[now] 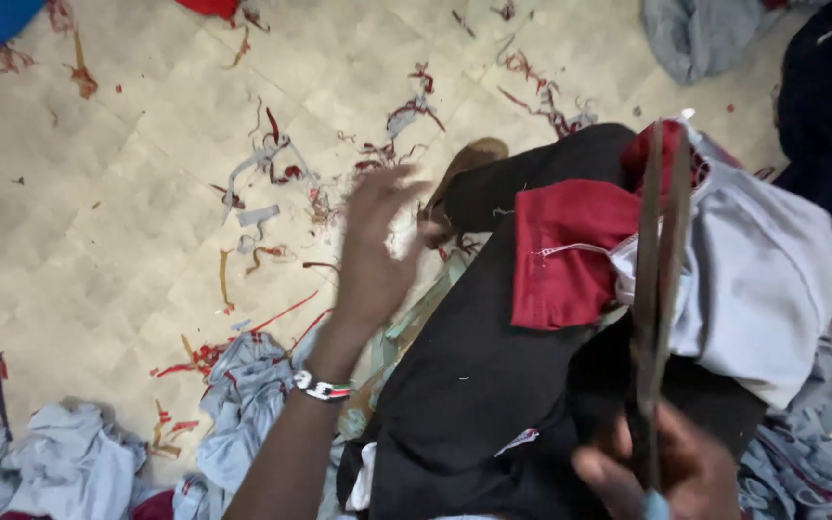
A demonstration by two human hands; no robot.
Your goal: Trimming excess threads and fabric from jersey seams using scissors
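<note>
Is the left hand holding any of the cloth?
No, the left hand is open and raised above the floor, touching no cloth, while the right hand grips the scissors.

The scissors (655, 289) on the right look like dull, worn metal. The red and grey garment (724, 260) beneath is soft matt cloth. The floor (98, 193) is pale, matt, littered with frayed cloth scraps (272, 164).

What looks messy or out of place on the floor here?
Red and grey fabric scraps and threads are strewn across the tiled floor, with grey cloth heaped at its edge. The left hand hangs open above them; the right hand holds scissors upright over red cloth.
</note>
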